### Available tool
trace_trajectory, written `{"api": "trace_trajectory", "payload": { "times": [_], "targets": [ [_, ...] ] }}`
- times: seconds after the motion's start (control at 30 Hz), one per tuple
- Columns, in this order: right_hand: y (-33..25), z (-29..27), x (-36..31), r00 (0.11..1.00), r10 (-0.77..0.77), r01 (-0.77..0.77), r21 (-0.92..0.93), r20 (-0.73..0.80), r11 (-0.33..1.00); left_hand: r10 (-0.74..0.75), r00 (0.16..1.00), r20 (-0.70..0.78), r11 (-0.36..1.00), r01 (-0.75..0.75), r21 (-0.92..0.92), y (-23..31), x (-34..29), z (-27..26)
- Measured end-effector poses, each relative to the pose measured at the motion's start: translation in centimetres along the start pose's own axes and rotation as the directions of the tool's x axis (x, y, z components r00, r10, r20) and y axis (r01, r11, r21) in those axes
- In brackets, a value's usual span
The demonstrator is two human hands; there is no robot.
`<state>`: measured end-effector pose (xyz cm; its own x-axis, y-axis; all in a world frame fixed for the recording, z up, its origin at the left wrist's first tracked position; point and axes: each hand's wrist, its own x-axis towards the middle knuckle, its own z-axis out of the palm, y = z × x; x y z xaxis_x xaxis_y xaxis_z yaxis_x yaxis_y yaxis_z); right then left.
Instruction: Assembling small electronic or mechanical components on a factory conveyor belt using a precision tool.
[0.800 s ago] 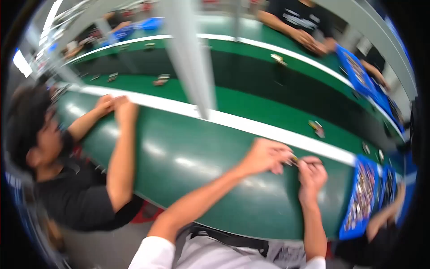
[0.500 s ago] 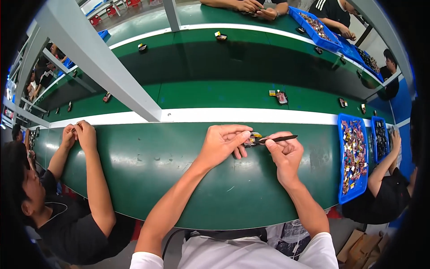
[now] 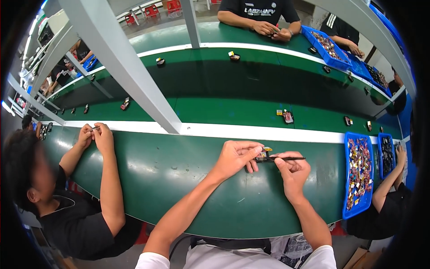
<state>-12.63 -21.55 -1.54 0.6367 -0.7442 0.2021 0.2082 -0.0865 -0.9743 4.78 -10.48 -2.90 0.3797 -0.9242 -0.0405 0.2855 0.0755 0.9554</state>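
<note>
From my remote seat I see the small black-cased assembly (image 3: 262, 154), a yellow piece at its far edge, held up over the near side of the green bench (image 3: 201, 206), right of centre. The left hand (image 3: 237, 157) pinches it between thumb and fingers; the right hand (image 3: 293, 172) pinches a slim dark tool (image 3: 293, 158), its tip at the casing—I can't tell whether it touches. My worry: if the tip slipped, it could scratch the casing or nick the yellow piece; if the left pinch loosened under that push, the assembly could twist out and drop on the bench.

To the right, a long blue tray (image 3: 357, 212) holds a jumble of small parts (image 3: 359, 170), pinkish, yellow and white. Just beyond its right side, a smaller blue tray (image 3: 380, 152) holds dark parts (image 3: 387, 154). At the far right, across the belt (image 3: 233, 119)—another blue tray (image 3: 338, 63), heaped with mixed reddish parts (image 3: 324, 44).
</note>
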Motion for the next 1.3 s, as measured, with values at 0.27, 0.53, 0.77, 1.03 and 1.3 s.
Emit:
{"api": "trace_trajectory", "payload": {
  "times": [0.27,0.53,0.77,1.03,1.3],
  "targets": [
    [-0.1,0.1,-0.6,0.995,-0.084,0.070,-0.221,-0.055,0.973,0.034,0.999,-0.017,0.998,-0.035,-0.060,-0.5,-0.1,0.3],
    [2.5,-1.6,-1.0,0.990,-0.121,0.137,-0.257,0.077,0.957,0.128,0.992,-0.005,0.981,-0.127,-0.144,-0.6,-0.9,0.2],
    [2.1,-2.1,-1.2,0.995,-0.081,0.095,-0.291,0.061,0.952,0.112,0.994,-0.008,0.981,-0.112,-0.156,-0.5,-0.8,0.3],
    [2.9,-2.4,-0.8,0.988,-0.144,0.153,-0.295,0.051,0.943,0.115,0.993,0.035,0.984,-0.109,-0.141,-0.1,-0.7,0.3],
    [2.9,-2.4,-1.0,0.994,-0.104,0.112,-0.285,0.042,0.952,0.137,0.990,0.039,0.983,-0.131,-0.128,-0.4,-0.8,0.4]
  ]
}}
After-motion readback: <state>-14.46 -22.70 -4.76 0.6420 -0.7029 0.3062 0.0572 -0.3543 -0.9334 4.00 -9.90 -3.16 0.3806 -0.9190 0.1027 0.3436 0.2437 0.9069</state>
